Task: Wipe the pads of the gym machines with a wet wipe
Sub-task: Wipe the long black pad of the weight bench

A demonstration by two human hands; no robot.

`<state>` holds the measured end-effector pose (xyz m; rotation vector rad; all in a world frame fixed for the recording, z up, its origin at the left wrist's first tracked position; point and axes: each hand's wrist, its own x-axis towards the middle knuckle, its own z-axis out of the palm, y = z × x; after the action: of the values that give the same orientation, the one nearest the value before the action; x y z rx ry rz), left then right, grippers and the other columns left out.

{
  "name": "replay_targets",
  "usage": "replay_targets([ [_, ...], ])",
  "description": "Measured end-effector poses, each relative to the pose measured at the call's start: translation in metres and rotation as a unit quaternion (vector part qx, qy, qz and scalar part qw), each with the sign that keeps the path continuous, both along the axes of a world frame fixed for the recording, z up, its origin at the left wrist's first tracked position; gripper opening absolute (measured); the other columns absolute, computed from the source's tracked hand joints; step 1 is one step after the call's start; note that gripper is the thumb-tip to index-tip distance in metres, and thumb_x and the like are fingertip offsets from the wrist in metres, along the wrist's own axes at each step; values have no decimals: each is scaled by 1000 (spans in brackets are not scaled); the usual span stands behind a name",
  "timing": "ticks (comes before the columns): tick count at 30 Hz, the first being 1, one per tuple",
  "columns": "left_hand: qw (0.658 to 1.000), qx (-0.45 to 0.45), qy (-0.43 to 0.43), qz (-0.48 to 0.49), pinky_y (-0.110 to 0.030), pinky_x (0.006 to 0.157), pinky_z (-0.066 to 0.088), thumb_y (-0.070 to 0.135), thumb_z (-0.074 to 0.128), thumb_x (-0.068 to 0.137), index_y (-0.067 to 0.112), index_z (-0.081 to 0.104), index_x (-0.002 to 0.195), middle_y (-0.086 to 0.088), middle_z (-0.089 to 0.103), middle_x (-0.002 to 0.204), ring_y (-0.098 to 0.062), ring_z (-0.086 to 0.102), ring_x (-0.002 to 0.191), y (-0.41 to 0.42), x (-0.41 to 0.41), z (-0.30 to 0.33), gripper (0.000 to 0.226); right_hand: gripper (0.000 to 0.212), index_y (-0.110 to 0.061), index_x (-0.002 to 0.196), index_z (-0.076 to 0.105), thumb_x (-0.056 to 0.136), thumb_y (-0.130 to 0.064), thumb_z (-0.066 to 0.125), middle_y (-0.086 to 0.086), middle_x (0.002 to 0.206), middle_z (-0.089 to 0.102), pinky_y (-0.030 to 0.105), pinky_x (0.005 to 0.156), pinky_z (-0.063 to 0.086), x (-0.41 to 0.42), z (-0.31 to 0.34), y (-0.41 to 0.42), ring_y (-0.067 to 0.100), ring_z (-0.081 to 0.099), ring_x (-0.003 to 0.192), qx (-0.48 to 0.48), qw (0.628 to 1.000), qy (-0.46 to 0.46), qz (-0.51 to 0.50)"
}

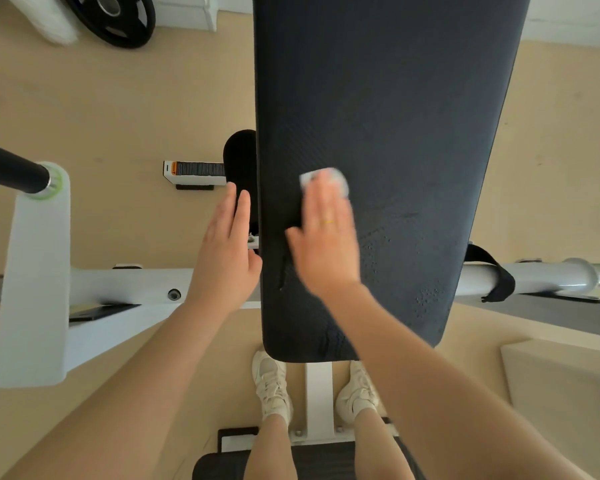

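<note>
Head view, looking straight down over a long black bench pad [388, 116] running away from the viewer, with two feet in pale trainers [272, 386] planted on the tan floor [118, 98] at its near end

Right hand [326, 237] laid flat on the pad's near left part, fingers straight and close together, pressing a crumpled white wet wipe [324, 180] that peeks out past the fingertips; blurred, probably from a wiping stroke. Flat palm likely chosen to spread pressure across the vinyl. No pinch in this grip, only downward press on the wipe

Damp streaks and droplets on the pad to the right of and below the hand, suggesting the near part already wiped and the far half still dry

Left hand [227, 244] just beside the pad's left edge, fingers straight and relaxed, holding nothing; thumb near or touching the edge, cannot tell which; possibly steadying the body

White machine frame [129, 282] crossing under the pad, barbell end [14, 169] at left, weight plate [113, 15] on the floor at top left
</note>
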<state>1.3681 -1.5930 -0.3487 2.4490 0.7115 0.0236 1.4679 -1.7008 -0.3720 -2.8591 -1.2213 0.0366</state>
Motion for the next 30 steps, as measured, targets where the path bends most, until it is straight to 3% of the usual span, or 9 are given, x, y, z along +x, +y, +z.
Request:
replay_targets([
  [4,1000,19,19,-1,-33,113,14,-8,49,84,3,13,146,-15,5,155,-27,8,143,-2,3,5,73,60,-5,142,32,92,-38,26,12,151,29,37,113,11,-30,-6,9,23,21,140,-10,990,22,136],
  [7,1000,18,22,-4,-35,115,16,-12,46,83,4,12,146,-14,5,156,-25,7,143,-12,10,7,73,64,-7,142,32,89,-40,48,9,150,30,36,112,14,-6,-8,-10,22,28,139,-8,986,6,165],
  [9,1000,18,16,-12,-35,114,17,-12,47,82,3,14,146,-14,7,155,-27,11,143,-22,20,7,74,69,-5,141,34,83,-36,54,12,148,34,36,113,19,20,-4,-33,26,32,136,-1,995,0,95],
  [14,993,88,51,-57,-38,106,19,15,72,77,2,24,144,-23,16,152,-39,21,139,-40,39,-3,83,64,1,144,17,92,-34,30,17,153,18,42,115,14,68,-4,-87,33,15,141,35,992,21,-119],
  [17,984,125,104,-70,-46,103,26,36,85,57,1,19,142,-29,19,149,-45,24,135,-44,42,-7,113,67,4,139,26,87,-35,41,20,147,30,45,111,25,32,-12,-66,35,25,136,21,999,26,-9],
  [20,978,151,129,-66,-49,103,29,28,89,51,1,15,142,-30,18,148,-46,23,135,-50,45,-5,120,64,-4,140,35,89,-41,45,11,150,30,40,112,21,-12,-17,-62,25,28,138,5,987,61,145],
  [22,975,154,148,-54,-50,104,28,27,87,55,-2,14,144,-29,13,150,-43,15,138,-54,48,-3,119,65,-9,140,37,87,-45,48,6,149,29,38,111,19,-5,-18,-73,20,30,137,-7,984,49,174],
  [24,974,148,163,-46,-48,108,24,30,85,58,-2,11,145,-27,5,152,-40,7,140,-57,50,-1,118,69,-9,140,38,83,-44,55,7,147,37,37,111,20,21,-15,-86,21,34,136,-8,988,33,150],
  [30,967,164,190,-32,-41,110,11,35,79,66,-1,4,146,-25,-1,153,-41,3,141,-63,57,-1,116,65,-2,145,16,92,-37,28,15,153,20,41,113,14,94,-3,-138,30,18,140,11,997,27,-77],
])
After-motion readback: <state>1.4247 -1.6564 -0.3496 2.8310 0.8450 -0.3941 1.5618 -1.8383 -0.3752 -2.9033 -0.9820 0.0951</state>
